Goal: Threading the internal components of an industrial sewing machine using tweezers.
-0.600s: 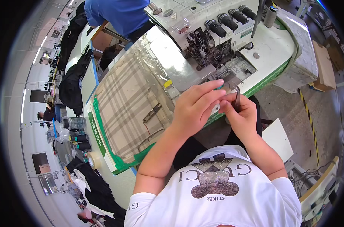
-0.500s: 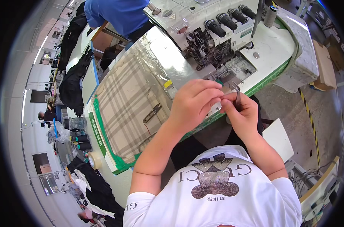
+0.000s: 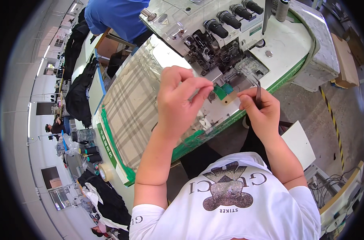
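Observation:
My left hand (image 3: pixel 176 102) is raised in front of the sewing machine, thumb and fingertips pinched together; whatever is between them is too fine to make out. My right hand (image 3: pixel 262 110) is closed around dark tweezers (image 3: pixel 258 94), their tips pointing up and away from me, while its thumb and index finger meet beside them. Between the two hands lies a small metal plate (image 3: pixel 229 98) with green tape (image 3: pixel 220 93) on it, at the machine's near edge. Just beyond, the overlock sewing machine (image 3: pixel 246 38) has its front open, with the dark inner parts (image 3: pixel 208 50) exposed.
Checked cloth (image 3: pixel 128 108) under clear plastic covers the table to the left, edged with green tape. Thread cones (image 3: pixel 93 154) and a tape roll (image 3: pixel 106 172) stand farther left. A co-worker in blue (image 3: pixel 116 18) sits beyond. A cardboard box (image 3: pixel 344 60) stands at right.
My hands, close together before, have moved apart: the left up and leftward, the right slightly to the right. The green-taped plate between them has come into view. The tweezers remain in my right hand.

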